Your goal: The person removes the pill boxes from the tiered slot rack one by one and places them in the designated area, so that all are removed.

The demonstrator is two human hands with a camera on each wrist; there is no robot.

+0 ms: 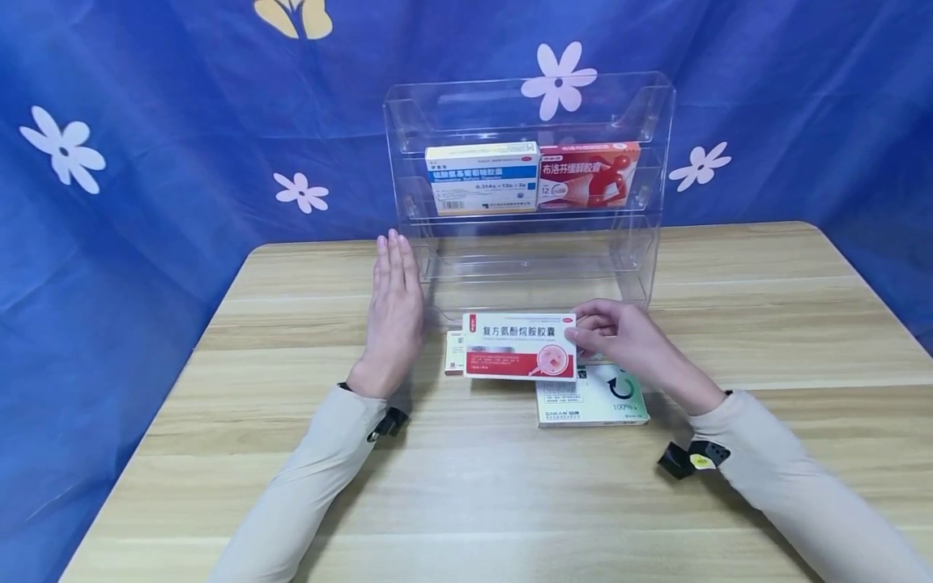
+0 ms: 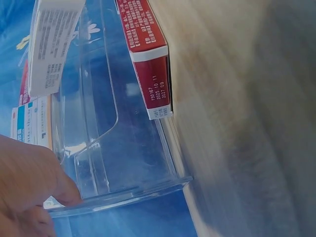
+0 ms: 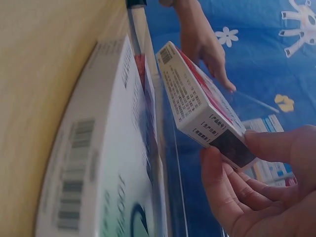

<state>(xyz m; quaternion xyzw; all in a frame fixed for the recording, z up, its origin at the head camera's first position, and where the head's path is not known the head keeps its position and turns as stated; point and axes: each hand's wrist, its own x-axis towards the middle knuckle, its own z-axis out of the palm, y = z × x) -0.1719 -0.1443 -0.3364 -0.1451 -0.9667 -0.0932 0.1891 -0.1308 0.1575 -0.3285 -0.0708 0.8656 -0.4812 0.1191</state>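
Observation:
My right hand [image 1: 619,332] pinches one end of a white-and-red medicine box [image 1: 519,348] between thumb and fingers. The box is raised over the table, its printed front facing me, ahead of a clear acrylic rack [image 1: 391,121]. In the right wrist view, the thumb and fingertips meet the end flap of this medicine box [image 3: 190,98]. My left hand [image 1: 394,316], fingers straight and together, rests along the rack's left side. Below the held box lie a green-and-white box [image 1: 590,405] and another box [image 1: 454,354], mostly hidden, whose red side [image 2: 150,74] shows in the left wrist view.
On an upper tier of the rack stand a blue-and-white medicine box [image 1: 483,180] and a red medicine box [image 1: 589,176], side by side. Behind the wooden table [image 1: 765,324] hangs a blue cloth [image 1: 182,146] with flower prints.

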